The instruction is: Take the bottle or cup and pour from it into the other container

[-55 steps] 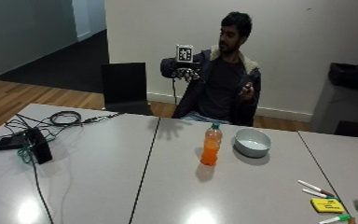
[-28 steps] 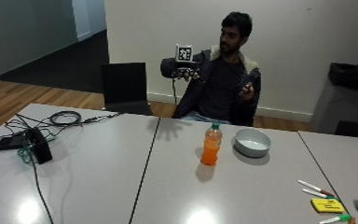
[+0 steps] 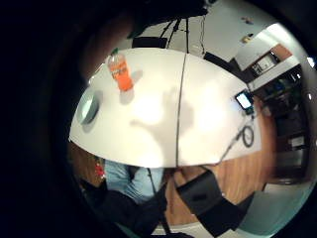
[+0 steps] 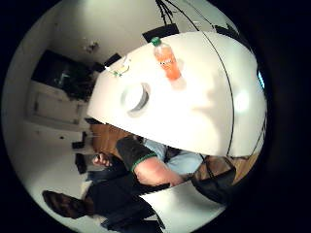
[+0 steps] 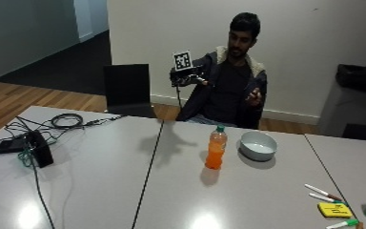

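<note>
An orange drink bottle (image 5: 215, 149) with a green cap stands upright near the middle of the white table (image 5: 106, 191). A pale empty bowl (image 5: 258, 144) sits just beside it, nearer the table's far edge. My gloved right hand (image 5: 187, 78) is raised in the air in front of the seated person's chest, well above and behind the table's far edge, fingers spread and holding nothing. Its shadow falls on the table left of the bottle. Both palm views look down on the bottle (image 3: 120, 72) (image 4: 166, 59) and bowl (image 3: 88, 108) (image 4: 135, 97) from far off.
The bare left hand (image 5: 254, 95) is lifted near the chest. A black chair (image 5: 127, 89) stands behind the table. Cables and a black device (image 5: 37, 148) lie at the left end; markers and a yellow pad (image 5: 332, 209) at the right.
</note>
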Action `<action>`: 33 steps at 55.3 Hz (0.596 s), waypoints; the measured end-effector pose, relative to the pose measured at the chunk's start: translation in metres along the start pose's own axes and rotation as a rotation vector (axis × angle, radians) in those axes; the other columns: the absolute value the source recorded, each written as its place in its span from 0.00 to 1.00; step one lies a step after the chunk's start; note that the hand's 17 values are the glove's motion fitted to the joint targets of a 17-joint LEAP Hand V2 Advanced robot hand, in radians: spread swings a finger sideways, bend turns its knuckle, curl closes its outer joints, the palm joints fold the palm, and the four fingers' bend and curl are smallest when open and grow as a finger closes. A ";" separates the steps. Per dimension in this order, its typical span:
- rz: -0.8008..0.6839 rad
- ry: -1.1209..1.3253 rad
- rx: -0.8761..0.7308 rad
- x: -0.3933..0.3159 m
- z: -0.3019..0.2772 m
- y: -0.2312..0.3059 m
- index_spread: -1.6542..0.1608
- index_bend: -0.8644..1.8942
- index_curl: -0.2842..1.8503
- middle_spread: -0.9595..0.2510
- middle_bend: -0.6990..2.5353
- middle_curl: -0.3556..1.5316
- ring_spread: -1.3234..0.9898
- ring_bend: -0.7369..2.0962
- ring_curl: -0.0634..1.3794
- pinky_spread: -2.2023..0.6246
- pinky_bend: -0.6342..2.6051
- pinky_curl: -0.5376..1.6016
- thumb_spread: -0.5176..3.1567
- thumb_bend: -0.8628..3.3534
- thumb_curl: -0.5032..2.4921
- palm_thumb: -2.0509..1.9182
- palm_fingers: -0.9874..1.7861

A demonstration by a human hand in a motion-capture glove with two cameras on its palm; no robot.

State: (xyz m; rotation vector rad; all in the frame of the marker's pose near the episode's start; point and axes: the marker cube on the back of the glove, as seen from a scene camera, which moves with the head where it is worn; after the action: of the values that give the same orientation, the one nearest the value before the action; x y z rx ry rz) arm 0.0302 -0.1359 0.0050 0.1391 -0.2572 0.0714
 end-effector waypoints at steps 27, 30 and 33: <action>-0.128 -1.061 0.220 -0.003 0.145 -0.147 0.70 0.35 0.22 0.91 0.30 0.36 0.67 0.34 0.18 0.91 0.38 0.37 0.33 0.20 0.29 0.59 0.34; -0.044 -1.133 0.168 -0.009 0.161 -0.158 0.70 0.36 0.22 0.91 0.31 0.36 0.66 0.34 0.18 0.91 0.38 0.37 0.33 0.20 0.29 0.59 0.35; 0.007 -1.167 0.153 -0.012 0.178 -0.168 0.70 0.36 0.22 0.90 0.31 0.37 0.66 0.34 0.19 0.91 0.38 0.37 0.33 0.20 0.29 0.60 0.35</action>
State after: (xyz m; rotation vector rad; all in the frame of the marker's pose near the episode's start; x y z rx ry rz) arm -0.0109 -0.3280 0.1509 0.3239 -1.4188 0.0084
